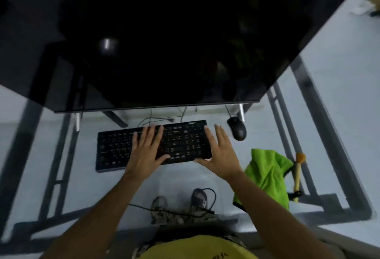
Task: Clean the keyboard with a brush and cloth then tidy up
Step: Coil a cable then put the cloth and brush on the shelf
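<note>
Lying flat with fingers spread, the left hand [147, 147] rested on the black keyboard [115, 149]; the right hand [221, 151], fingers straight, touched its right end. Green cloth [267, 176] and brush [298, 172] lay rightward on the worktop [61, 155].

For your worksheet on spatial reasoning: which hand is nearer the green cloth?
Right. The right hand is at the keyboard's right end, beside the green cloth; the left hand lies over the keys, farther away.
</note>
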The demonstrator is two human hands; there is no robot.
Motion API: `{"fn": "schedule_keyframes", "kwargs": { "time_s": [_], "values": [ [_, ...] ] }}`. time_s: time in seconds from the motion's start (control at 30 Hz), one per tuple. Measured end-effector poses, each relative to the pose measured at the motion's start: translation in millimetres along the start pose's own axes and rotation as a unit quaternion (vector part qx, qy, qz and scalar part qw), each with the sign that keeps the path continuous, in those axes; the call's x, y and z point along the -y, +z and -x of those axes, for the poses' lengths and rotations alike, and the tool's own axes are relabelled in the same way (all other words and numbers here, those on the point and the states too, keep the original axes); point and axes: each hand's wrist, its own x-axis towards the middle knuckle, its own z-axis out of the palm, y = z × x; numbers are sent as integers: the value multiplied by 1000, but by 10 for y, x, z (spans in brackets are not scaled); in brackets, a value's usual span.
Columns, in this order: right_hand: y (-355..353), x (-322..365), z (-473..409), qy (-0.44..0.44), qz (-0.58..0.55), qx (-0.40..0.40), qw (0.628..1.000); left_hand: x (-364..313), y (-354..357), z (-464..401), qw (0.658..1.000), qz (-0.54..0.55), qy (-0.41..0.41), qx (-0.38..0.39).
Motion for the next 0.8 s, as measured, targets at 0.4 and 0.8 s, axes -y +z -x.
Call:
{"fn": "schedule_keyframes", "kwargs": {
  "time_s": [0.4, 0.8],
  "values": [
    [432, -119, -5, 44, 78, 39, 995, 1054, 306, 848, 885, 315, -342, -27],
    [393, -13, -740, 83, 83, -8, 993, 1520, 204, 68, 905, 300, -300, -30]
  ]
}}
